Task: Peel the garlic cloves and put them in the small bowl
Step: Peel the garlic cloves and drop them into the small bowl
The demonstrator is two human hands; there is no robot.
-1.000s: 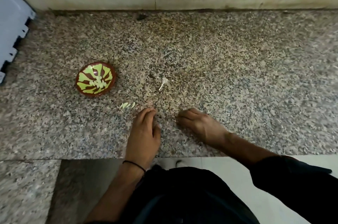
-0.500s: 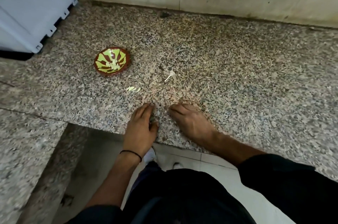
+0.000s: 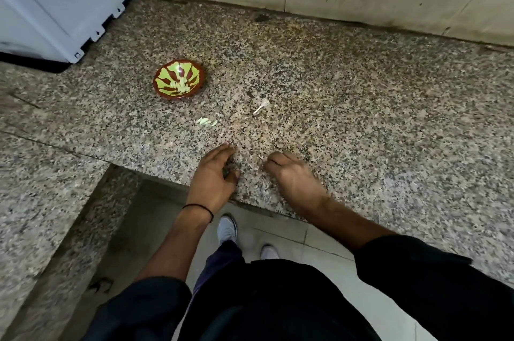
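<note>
Head view: one small bowl [image 3: 179, 78], red-brown with yellow-green stripes, stands on the speckled granite desk [image 3: 361, 118]. A little heap of pale peeled garlic cloves [image 3: 181, 86] lies in its bottom; they run together, so I cannot tell how many. Just in front of the bowl and slightly to its right, a tight cluster of about three more pale cloves [image 3: 206, 121] lies on the desk. To the right of the bowl, a bit farther off than that cluster, lies one white garlic stalk [image 3: 261, 105] with a thin tail.

Both hands are at the desk's near edge, well in front of the bowl. The left hand [image 3: 215, 173], nearer the bowl, rests with its fingers [image 3: 222, 150] lightly bent and pointing towards the cloves, thumb tucked alongside, nothing seen in its hold. A black band [image 3: 199, 208] circles that wrist. The right hand [image 3: 292, 176], farther right, is blurred, its fingers curled under; I cannot tell if they hold anything.

Behind and left of the bowl sits one grey-blue box [image 3: 55, 1]. Two white shoes [image 3: 227, 229] show on the floor below.
</note>
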